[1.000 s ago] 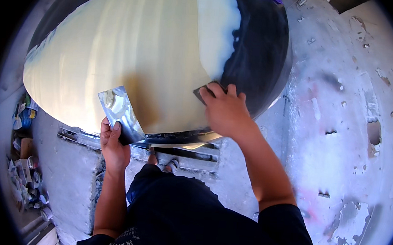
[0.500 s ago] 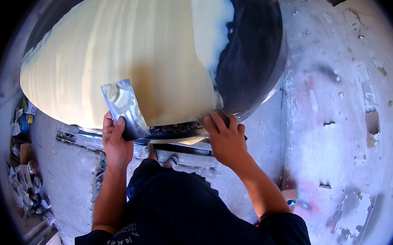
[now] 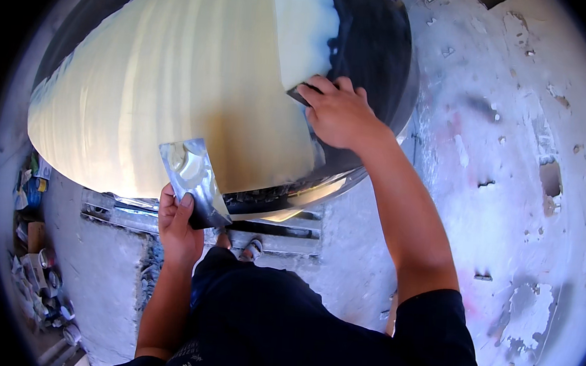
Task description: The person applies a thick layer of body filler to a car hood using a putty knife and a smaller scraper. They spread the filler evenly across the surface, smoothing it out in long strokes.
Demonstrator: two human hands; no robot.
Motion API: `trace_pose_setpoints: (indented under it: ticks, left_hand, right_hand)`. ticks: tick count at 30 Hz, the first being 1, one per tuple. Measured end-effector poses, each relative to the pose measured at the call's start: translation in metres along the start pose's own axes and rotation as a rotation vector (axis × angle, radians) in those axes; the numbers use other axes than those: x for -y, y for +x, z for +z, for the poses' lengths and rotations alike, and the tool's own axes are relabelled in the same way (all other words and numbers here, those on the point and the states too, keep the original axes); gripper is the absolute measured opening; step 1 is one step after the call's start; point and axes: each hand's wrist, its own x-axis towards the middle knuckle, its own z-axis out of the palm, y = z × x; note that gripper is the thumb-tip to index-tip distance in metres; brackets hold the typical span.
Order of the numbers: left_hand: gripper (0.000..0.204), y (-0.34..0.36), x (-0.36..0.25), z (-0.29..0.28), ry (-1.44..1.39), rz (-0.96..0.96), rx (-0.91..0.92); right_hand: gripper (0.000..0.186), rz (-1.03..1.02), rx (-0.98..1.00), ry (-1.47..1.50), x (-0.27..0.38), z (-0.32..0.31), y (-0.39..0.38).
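Note:
A dark, curved car hood (image 3: 376, 59) lies in front of me, mostly coated in streaky pale yellow body filler (image 3: 156, 98). A lighter, whitish patch (image 3: 303, 34) borders the dark paint on the right. My left hand (image 3: 181, 229) grips a shiny metal plate (image 3: 201, 190) near the hood's front edge, thumb on top. A smear of pale filler (image 3: 189, 165) sits on the plate's far end. My right hand (image 3: 345, 115) is closed round a dark flat spreader (image 3: 296, 95), mostly hidden under the fingers. Its edge touches the coating at the whitish patch's lower end.
Below the hood's front edge shows a dark opening (image 3: 258, 197). Slatted metal (image 3: 283, 233) lies on the floor near my feet (image 3: 251, 250). Cans and litter (image 3: 44, 284) are heaped at the left. A stained, chipped pale surface (image 3: 480, 230) fills the right side.
My right hand has moved up and slightly left with the spreader, from the hood's front edge to the whitish patch. My left hand with the plate has shifted slightly down and right.

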Motion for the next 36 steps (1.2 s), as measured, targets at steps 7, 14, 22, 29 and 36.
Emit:
trace_pose_setpoints:
  ticks: [7,14,22,29,36]
  left_hand:
    - [0.025,0.005,-0.005,0.001,0.003,0.009,-0.075]
    - [0.027,0.011,-0.005,0.009,-0.024,0.027,-0.08]
    - [0.027,0.015,-0.001,0.017,-0.044,0.021,-0.027]
    - [0.029,0.013,-0.001,0.016,-0.053,0.005,-0.039]
    - [0.028,0.013,-0.008,0.016,-0.053,0.013,-0.049]
  right_hand:
    - [0.043,-0.043,0.19,0.007,-0.007,0.002,0.03]
    - [0.045,-0.103,0.144,0.032,-0.006,0.013,-0.029]
    - [0.045,-0.127,-0.03,0.033,-0.002,0.037,-0.085]
    - [0.047,-0.1,0.055,-0.021,0.004,0.043,-0.12]
    - [0.045,-0.106,-0.141,0.005,-0.011,0.001,-0.078]
